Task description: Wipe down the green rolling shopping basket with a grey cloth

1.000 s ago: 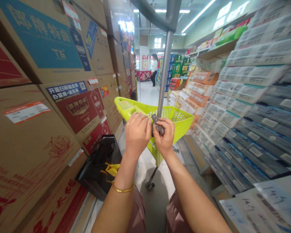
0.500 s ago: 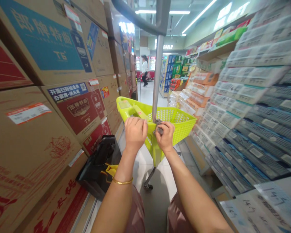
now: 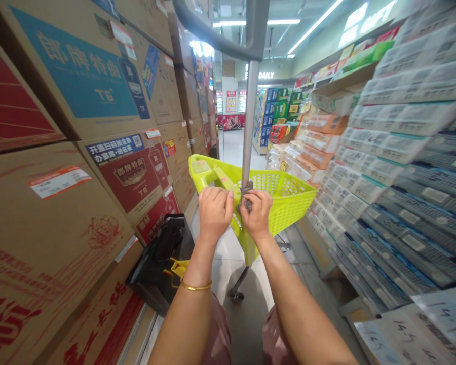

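Note:
Directly ahead stands a lime-green shopping cart basket (image 3: pixel 292 203) with perforated sides. A grey metal pole (image 3: pixel 251 121) rises at its near end, and a dark grey cloth (image 3: pixel 247 190) is wrapped round the pole's foot. My left hand (image 3: pixel 216 210) is closed at the basket's near rim, left of the pole; its fingertips are hidden beneath. My right hand (image 3: pixel 256 213) pinches the bunched cloth just in front of the pole. A gold bracelet (image 3: pixel 195 286) circles my left wrist.
Stacked cartons (image 3: pixel 61 213) line the left side, with a black box (image 3: pixel 161 258) on the floor below. Packaged paper goods (image 3: pixel 395 132) and dark packs (image 3: pixel 414 223) are piled along the right. An aisle (image 3: pixel 233 139) runs ahead. A caster wheel (image 3: pixel 235 295) shows under the cart.
The view has shifted slightly, so the cart and both hands sit a little further right in the picture. A person in the far aisle has left view. Both hands keep their closed grip.

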Tool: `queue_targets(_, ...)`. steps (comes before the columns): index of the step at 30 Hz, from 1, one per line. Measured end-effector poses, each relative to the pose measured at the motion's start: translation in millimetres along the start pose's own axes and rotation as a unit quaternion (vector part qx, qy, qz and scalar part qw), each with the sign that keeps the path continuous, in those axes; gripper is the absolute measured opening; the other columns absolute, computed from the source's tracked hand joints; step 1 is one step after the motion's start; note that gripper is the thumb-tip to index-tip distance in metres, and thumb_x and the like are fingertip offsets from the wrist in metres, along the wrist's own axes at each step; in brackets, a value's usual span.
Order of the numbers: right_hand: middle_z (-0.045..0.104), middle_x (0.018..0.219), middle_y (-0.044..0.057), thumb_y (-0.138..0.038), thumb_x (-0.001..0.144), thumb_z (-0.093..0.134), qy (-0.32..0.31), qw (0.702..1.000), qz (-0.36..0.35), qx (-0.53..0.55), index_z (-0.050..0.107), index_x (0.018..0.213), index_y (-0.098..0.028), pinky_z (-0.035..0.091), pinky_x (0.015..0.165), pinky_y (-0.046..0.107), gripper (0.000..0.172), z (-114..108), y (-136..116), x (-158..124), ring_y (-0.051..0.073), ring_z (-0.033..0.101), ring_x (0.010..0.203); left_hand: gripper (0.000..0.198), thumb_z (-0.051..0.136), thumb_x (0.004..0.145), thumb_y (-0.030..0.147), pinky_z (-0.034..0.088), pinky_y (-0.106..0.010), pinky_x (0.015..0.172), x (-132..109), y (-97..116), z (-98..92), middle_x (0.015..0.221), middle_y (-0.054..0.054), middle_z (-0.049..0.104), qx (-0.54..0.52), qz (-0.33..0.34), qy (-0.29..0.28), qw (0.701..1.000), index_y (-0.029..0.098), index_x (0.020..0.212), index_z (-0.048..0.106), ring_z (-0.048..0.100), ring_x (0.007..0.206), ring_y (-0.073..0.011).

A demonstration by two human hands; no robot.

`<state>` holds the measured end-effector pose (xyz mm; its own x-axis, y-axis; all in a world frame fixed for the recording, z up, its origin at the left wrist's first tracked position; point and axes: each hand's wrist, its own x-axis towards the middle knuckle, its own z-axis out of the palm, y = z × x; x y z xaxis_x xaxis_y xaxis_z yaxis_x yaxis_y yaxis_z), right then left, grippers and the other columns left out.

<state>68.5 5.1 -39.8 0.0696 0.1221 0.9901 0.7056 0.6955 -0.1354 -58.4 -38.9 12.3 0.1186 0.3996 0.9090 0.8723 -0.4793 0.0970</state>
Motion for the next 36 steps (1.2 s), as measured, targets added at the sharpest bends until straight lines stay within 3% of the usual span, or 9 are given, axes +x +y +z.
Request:
queue_targets(4, 0.051, 0.098, 0.006, -0.03, 0.089, 0.043, 0.019, 0.984, 0.173, 0.021, 0.053, 0.097, -0.022, 0.04, 0.093, 0.042, 0.015, -7.9, 3.1, 4.8, 0.019, 0.048, 0.102, 0.029, 0.04, 0.093, 0.031, 0.036, -0.034, 0.084, -2.8, 1.1, -1.4, 0.082, -0.004, 0.066, -0.021, -0.003, -0.004, 1.0, 0.018, 0.082, 0.064, 0.054, 0.083, -0.0182)
queue_targets(10, 0.035, 0.134, 0.008, -0.057, 0.09, 0.024, -0.032, 0.942, 0.254, 0.215, 0.042, 0.129, -0.026, 0.023, 0.111, 0.046, 0.053, -14.0, -42.7, 14.2, 0.02, 0.031, 0.13, 0.057, 0.03, 0.088, 0.061, 0.029, -0.04, 0.099, -7.4, 3.6, 0.2, 0.102, -0.005, 0.066, -0.045, 0.026, -0.018, 0.999, 0.023, 0.12, 0.058, 0.051, 0.093, -0.0205)
queue_targets(13, 0.031, 0.142, 0.003, -0.066, 0.087, 0.014, -0.04, 0.876, 0.317, 0.363, 0.033, 0.137, -0.03, 0.018, 0.114, 0.046, 0.065, -15.6, -49.9, 14.1, 0.019, 0.025, 0.136, 0.058, 0.039, 0.084, 0.064, 0.029, -0.041, 0.099, -7.1, 1.0, -0.1, 0.091, -0.004, 0.066, -0.03, 0.039, -0.024, 0.999, 0.024, 0.12, 0.059, 0.05, 0.09, -0.021)
queue_targets(17, 0.041, 0.136, 0.003, -0.065, 0.087, 0.021, -0.034, 0.781, 0.379, 0.496, 0.04, 0.131, -0.03, 0.028, 0.11, 0.044, 0.06, -18.7, -41.9, 19.0, 0.018, 0.039, 0.128, 0.037, 0.056, 0.08, 0.054, 0.031, -0.04, 0.097, -6.8, 0.2, 0.6, 0.085, -0.004, 0.066, -0.014, 0.028, -0.015, 0.999, 0.023, 0.098, 0.069, 0.051, 0.089, -0.0205)
queue_targets(19, 0.048, 0.128, 0.005, -0.061, 0.086, 0.034, -0.029, 0.795, 0.381, 0.47, 0.048, 0.123, -0.027, 0.032, 0.107, 0.044, 0.051, -22.6, -34.5, 24.0, 0.018, 0.046, 0.121, 0.031, 0.058, 0.081, 0.049, 0.032, -0.039, 0.095, -7.2, 1.3, 1.9, 0.083, -0.003, 0.066, -0.012, 0.022, -0.008, 1.0, 0.023, 0.093, 0.069, 0.051, 0.088, -0.0202)
queue_targets(23, 0.046, 0.119, 0.007, -0.042, 0.075, 0.064, 0.104, 0.918, 0.318, 0.213, 0.059, 0.088, -0.021, 0.032, 0.106, 0.045, 0.025, -36.7, -15.1, 33.5, 0.021, 0.047, 0.117, 0.027, 0.059, 0.08, 0.047, 0.034, -0.039, 0.091, -7.8, 5.0, 4.3, 0.081, -0.003, 0.066, -0.008, 0.026, 0.003, 1.0, 0.023, 0.088, 0.069, 0.051, 0.083, -0.0195)
queue_targets(25, 0.041, 0.122, 0.008, -0.034, 0.072, 0.069, 0.176, 0.953, 0.239, 0.069, 0.057, 0.072, -0.019, 0.026, 0.109, 0.049, 0.019, -44.8, -5.1, 35.9, 0.025, 0.04, 0.124, 0.026, 0.059, 0.08, 0.046, 0.034, -0.039, 0.09, -7.7, 6.6, 4.7, 0.081, -0.003, 0.066, -0.006, 0.027, 0.006, 1.0, 0.023, 0.087, 0.068, 0.05, 0.083, -0.0195)
queue_targets(30, 0.031, 0.137, 0.012, -0.024, 0.072, 0.07, 0.181, 0.976, 0.089, -0.083, 0.059, 0.067, -0.019, 0.018, 0.11, 0.057, 0.012, -55.7, 10.3, 35.8, 0.034, 0.022, 0.136, 0.026, 0.059, 0.08, 0.047, 0.034, -0.039, 0.089, -7.3, 8.0, 4.1, 0.081, -0.004, 0.066, -0.008, 0.017, -0.005, 1.0, 0.023, 0.088, 0.068, 0.051, 0.085, -0.0204)
queue_targets(36, 0.032, 0.137, 0.013, -0.027, 0.074, 0.067, 0.151, 0.981, 0.106, -0.067, 0.059, 0.068, -0.018, 0.024, 0.108, 0.055, 0.014, -51.6, 11.8, 34.0, 0.033, 0.026, 0.135, 0.027, 0.059, 0.08, 0.046, 0.033, -0.039, 0.09, -7.4, 7.4, 4.0, 0.082, -0.004, 0.066, -0.014, 0.015, -0.014, 1.0, 0.023, 0.089, 0.068, 0.051, 0.086, -0.0206)
